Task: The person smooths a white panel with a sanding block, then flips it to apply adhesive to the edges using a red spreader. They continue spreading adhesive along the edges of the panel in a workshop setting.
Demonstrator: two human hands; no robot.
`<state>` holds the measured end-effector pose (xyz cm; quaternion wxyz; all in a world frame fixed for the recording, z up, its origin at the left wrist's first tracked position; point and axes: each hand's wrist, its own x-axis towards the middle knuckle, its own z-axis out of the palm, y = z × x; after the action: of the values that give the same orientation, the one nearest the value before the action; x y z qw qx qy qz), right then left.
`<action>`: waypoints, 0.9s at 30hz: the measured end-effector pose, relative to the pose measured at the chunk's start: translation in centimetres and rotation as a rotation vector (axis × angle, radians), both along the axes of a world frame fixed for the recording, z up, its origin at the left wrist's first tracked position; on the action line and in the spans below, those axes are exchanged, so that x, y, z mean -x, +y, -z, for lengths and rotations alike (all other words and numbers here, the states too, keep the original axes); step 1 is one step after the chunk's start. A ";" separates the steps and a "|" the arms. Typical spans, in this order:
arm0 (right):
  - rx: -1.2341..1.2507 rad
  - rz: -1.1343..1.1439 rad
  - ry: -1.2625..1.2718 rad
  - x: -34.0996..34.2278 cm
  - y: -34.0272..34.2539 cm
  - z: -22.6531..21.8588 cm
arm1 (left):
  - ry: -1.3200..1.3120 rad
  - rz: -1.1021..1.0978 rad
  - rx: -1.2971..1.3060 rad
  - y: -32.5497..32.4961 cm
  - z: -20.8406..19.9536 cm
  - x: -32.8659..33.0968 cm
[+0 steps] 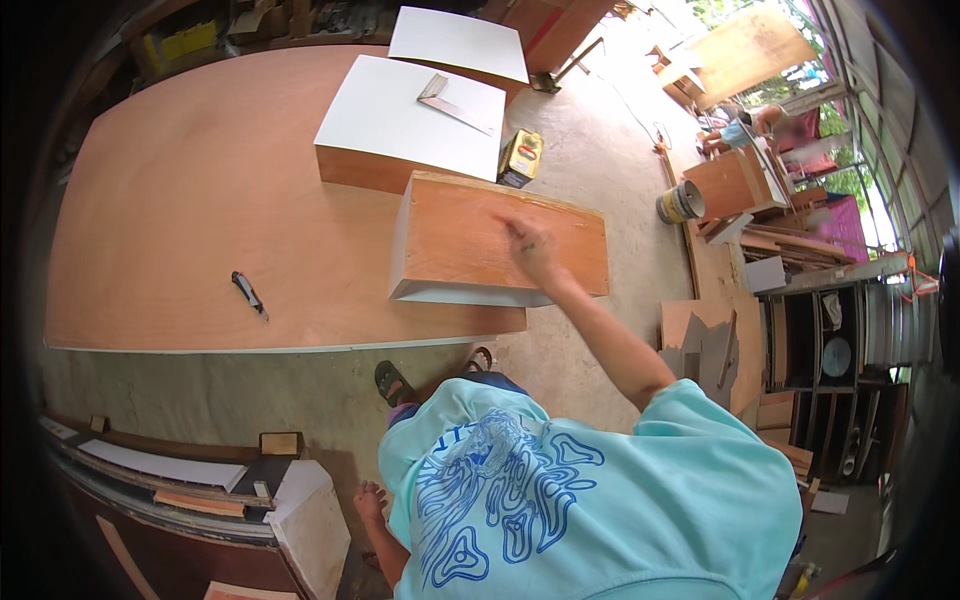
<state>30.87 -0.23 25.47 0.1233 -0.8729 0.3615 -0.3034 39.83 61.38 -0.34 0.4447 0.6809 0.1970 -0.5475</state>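
My right hand (pixel 534 250) is over the brown plywood face of a white-sided wooden box (pixel 450 225). Its fingers are closed around something small and reddish that I cannot make out; motion blurs the fingertips. Low at my side hangs my left hand (pixel 371 499), fingers loosely apart, holding nothing. The box rests on the right end of a large plywood-topped table (pixel 210 190). A utility knife (pixel 249 296) lies on that plywood, to the left. Behind the box, a metal try square (pixel 450 106) lies on a white-topped box (pixel 370 115).
A yellow and black tin (pixel 521 160) stands just behind the box. Another white panel (pixel 460 42) is farther back. On the floor to the right are a bucket (pixel 681 203) and stacked boards (pixel 700 340). A cabinet (pixel 310 530) stands behind me at lower left. Another person (pixel 735 135) is far right.
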 end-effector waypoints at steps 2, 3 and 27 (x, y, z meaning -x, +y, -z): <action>0.130 0.096 0.148 3.3 -5.2 0.0 | -0.030 -0.005 0.024 -0.2 0.4 -1.4; 0.143 0.121 0.193 4.5 -7.1 0.1 | -0.047 -0.007 0.043 -0.2 0.6 -2.0; -0.175 -0.239 0.395 -8.5 6.1 -0.3 | -0.065 -0.043 -0.086 -1.2 -2.5 1.5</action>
<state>39.32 5.86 25.81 0.1603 -0.9380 0.2976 -0.0774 38.33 60.18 2.16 0.4330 0.7125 0.2205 -0.5062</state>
